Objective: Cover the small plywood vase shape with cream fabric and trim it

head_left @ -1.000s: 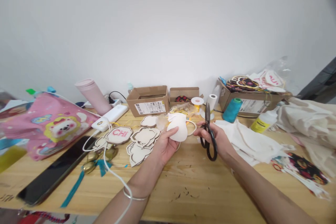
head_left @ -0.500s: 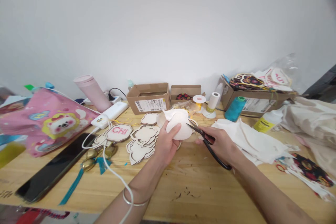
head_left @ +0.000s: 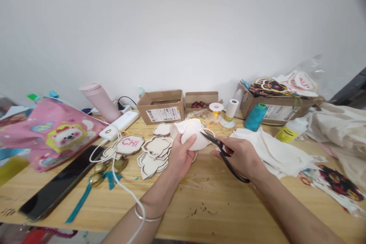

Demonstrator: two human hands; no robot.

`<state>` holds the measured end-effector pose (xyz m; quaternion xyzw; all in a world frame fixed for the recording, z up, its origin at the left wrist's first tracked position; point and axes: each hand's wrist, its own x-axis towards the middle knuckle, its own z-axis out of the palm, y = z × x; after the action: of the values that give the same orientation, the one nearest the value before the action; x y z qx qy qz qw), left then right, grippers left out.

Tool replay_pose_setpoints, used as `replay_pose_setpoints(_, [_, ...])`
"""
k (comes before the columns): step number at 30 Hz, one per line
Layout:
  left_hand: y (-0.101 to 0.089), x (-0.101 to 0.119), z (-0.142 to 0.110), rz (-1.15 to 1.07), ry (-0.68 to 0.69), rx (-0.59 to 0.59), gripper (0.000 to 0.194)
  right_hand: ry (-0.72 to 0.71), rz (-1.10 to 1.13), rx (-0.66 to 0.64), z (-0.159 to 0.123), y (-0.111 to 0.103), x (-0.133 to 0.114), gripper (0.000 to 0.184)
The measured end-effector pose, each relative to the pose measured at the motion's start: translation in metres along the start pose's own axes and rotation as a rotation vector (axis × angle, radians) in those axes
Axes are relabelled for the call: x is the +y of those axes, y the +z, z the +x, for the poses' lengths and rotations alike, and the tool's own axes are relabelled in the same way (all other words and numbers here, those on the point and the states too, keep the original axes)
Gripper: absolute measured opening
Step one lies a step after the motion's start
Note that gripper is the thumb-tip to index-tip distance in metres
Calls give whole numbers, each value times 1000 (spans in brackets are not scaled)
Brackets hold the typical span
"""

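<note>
Pinched in my left hand [head_left: 183, 154] is a rounded piece of white fabric [head_left: 197, 134], thumb on its face, a loose flap of cloth at its upper edge. My right hand [head_left: 238, 156] grips black-handled scissors [head_left: 219, 145], fingers in the loops. Their dark blades reach the right edge of the white piece; whether they touch it I cannot tell. Left of my left hand lies a pile of cream cut-out shapes [head_left: 156, 154] with dark outlines. A patch lettered in pink [head_left: 130, 145] rests beyond them. White cloth [head_left: 274, 156] spreads right of my right hand.
Cardboard boxes [head_left: 162, 103] line the wall, the right-hand box [head_left: 280, 112] heaped with patches. A teal thread cone [head_left: 256, 117], a glue bottle [head_left: 291, 129] and thread spools [head_left: 216, 110] stand nearby. A white cable [head_left: 128, 190] crosses my left forearm. A black phone [head_left: 57, 183] lies left.
The scissors and my right hand have shifted slightly up and left. The white piece has tilted a little in my left hand, its upper flap lying differently.
</note>
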<state>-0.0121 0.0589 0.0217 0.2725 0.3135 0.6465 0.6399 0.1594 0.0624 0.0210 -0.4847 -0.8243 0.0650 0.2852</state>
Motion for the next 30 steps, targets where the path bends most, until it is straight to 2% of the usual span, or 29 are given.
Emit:
replay_pose_setpoints(11, [-2,-3,1,-3,-3,4,34,2,-144,-47,1,-6,-1,25])
replay_pose_setpoints(30, [-5,-3,0,14,-31,-18,30,-82,-222,31,-1,-7,3,27])
